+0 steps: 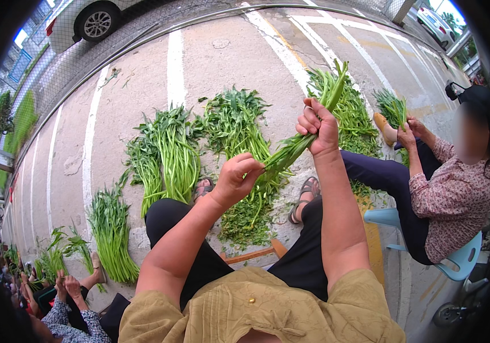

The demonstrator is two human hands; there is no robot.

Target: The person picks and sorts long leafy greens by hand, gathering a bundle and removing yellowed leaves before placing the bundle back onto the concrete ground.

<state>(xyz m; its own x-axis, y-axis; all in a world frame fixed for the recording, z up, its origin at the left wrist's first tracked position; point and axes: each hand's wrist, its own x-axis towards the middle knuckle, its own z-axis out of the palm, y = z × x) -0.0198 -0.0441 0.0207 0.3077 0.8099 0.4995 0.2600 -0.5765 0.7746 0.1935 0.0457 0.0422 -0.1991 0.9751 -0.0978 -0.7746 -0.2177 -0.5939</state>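
My right hand (321, 126) is closed around a bunch of water spinach (288, 151), its cut stem ends pointing up and away from me. With thumb and fingertips, my left hand (240, 176) pinches the leafy end of the same bunch. The bunch slants across in front of my knees. Below it on the concrete, a loose pile of water spinach (240, 124) lies between my feet, leaves pointing away. Torn leaf bits (245, 221) are scattered nearer to me. Left of that pile lie more stems in a bundle (178, 154).
Another bundle (112, 236) lies farther left, and a stem heap (352, 113) lies to the right. A co-worker (455, 193) on a blue plastic stool (459, 257) holds greens at right. Another person's hands (67, 285) are at lower left. A mesh fence (142, 40) runs behind.
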